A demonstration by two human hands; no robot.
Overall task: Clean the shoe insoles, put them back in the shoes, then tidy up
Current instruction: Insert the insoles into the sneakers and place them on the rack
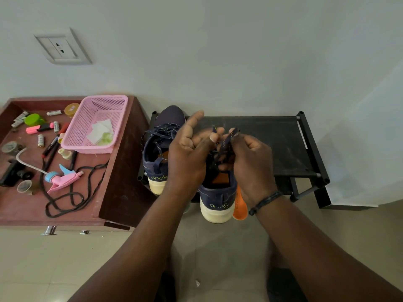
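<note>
1. two navy shoes stand heel-toward-camera on the left part of a low black rack (283, 144); the left shoe (158, 153) sits further back, the right shoe (218, 197) nearer, its cream heel hanging past the rack's front edge.
2. both hands hover directly above the right shoe, hiding most of its upper.
3. the right hand (250, 164) has its fingers curled and pinches a navy speckled lace (227, 139) that rises from the shoe.
4. the left hand (189, 155) is beside it, thumb pressed to a fingertip at the lace's other strand, index finger pointing straight up; the pinch is blurred, so the hold looks likely but is not crisp.
5. an orange insole (220, 178) shows inside the right shoe's opening, just below the hands; orange also shows inside the left shoe.
6. another orange insole (239, 203) stands on edge, touching the right shoe's outer side, under the right wrist.
7. well to the left, a red-brown tray table (117, 192) holds a pink basket (96, 125), a pink spray head (63, 179), markers and a black cord.
</note>
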